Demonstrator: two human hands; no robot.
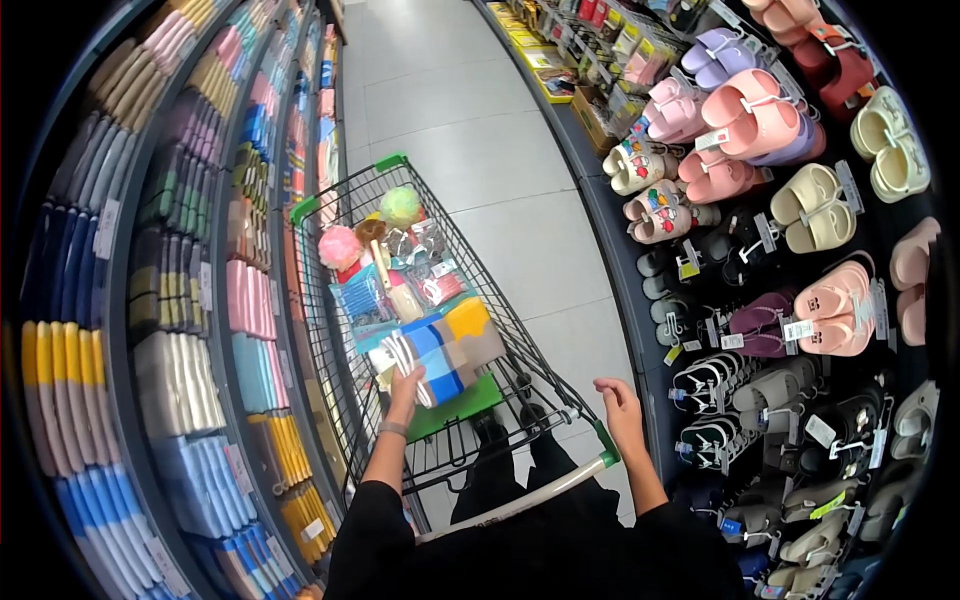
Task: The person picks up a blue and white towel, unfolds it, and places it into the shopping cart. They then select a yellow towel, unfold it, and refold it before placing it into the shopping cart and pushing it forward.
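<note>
My left hand (pixel 403 395) is closed on the near edge of a folded towel (pixel 425 362) with blue, white and grey blocks, over the shopping cart (pixel 525 350). Touching that towel is a yellow and grey-brown folded one (pixel 474 333). Deeper in the basket lie a pink pom-pom ball (pixel 340 247), a pale green pom-pom ball (pixel 400 206), a wooden-handled brush (pixel 400 298) and several plastic-wrapped packs. My right hand (pixel 622 410) hangs just off the right end of the cart handle (pixel 540 500), holding nothing, its fingers loosely bent and apart.
Shelves of folded towels (pixel 180 380) run close along the left side. On the right, a rack holds slippers (pixel 750 110), sandals and shoes (pixel 705 385). Ahead stretches a grey tiled aisle floor (pixel 480 150), with small packaged goods (pixel 640 55) hanging at the far right.
</note>
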